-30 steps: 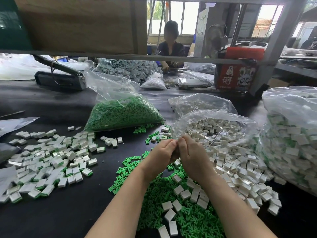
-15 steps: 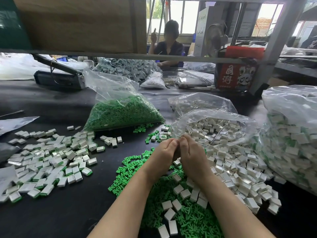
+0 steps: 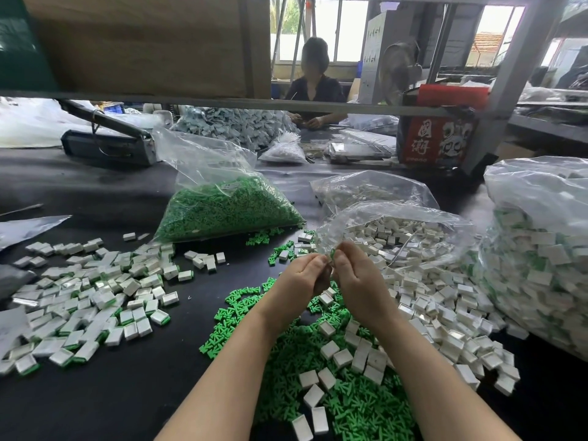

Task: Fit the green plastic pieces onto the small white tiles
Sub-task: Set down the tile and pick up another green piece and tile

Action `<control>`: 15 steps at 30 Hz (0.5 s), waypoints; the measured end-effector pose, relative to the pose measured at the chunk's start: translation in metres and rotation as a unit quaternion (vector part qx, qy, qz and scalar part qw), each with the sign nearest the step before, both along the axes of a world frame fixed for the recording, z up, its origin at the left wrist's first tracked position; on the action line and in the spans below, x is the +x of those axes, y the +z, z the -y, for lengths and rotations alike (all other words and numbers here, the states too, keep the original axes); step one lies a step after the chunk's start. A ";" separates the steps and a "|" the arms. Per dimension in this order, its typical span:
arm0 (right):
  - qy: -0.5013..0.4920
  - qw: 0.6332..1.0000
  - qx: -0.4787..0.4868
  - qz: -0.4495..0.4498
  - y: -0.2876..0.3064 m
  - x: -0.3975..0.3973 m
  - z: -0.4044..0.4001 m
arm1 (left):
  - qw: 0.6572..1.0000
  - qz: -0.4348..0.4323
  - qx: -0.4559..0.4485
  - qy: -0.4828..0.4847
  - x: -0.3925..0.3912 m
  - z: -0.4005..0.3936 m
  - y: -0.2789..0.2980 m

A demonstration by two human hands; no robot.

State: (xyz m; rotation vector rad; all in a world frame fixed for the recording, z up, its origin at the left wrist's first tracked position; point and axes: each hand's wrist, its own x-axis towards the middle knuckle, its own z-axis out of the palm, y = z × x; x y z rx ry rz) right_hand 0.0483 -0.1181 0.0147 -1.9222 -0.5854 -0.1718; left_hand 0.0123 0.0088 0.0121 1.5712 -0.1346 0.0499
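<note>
My left hand (image 3: 300, 281) and my right hand (image 3: 358, 278) meet fingertip to fingertip above the black table (image 3: 127, 393), fingers curled round something small that they mostly hide; a sliver of green shows between the fingertips. Under my forearms lies a heap of loose green plastic pieces (image 3: 334, 396) with several small white tiles (image 3: 342, 358) on top. More loose white tiles (image 3: 439, 313) spill from an open clear bag (image 3: 397, 224) to the right. A spread of tiles fitted with green pieces (image 3: 86, 300) lies to the left.
A clear bag of green pieces (image 3: 222, 211) stands behind the hands. A big bag of fitted tiles (image 3: 541, 265) fills the right side. A second bag of tiles (image 3: 366, 189), a grey device (image 3: 105, 144) and a red box (image 3: 436, 141) lie further back. A person (image 3: 315, 81) sits across the table.
Both hands stayed together at the same spot, fingers working on the small thing between them. The person across the table raised a hand, then lowered it.
</note>
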 end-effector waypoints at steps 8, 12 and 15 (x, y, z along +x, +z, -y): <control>-0.023 1.000 0.009 0.008 0.001 0.002 0.000 | 0.998 0.040 0.049 0.010 0.005 -0.002 0.000; -0.023 0.999 0.039 -0.019 -0.002 0.002 -0.004 | 0.998 0.036 0.044 0.009 0.005 -0.003 -0.004; -0.002 0.999 0.027 -0.023 -0.002 0.003 -0.004 | 0.998 0.032 0.049 -0.003 0.005 -0.008 -0.003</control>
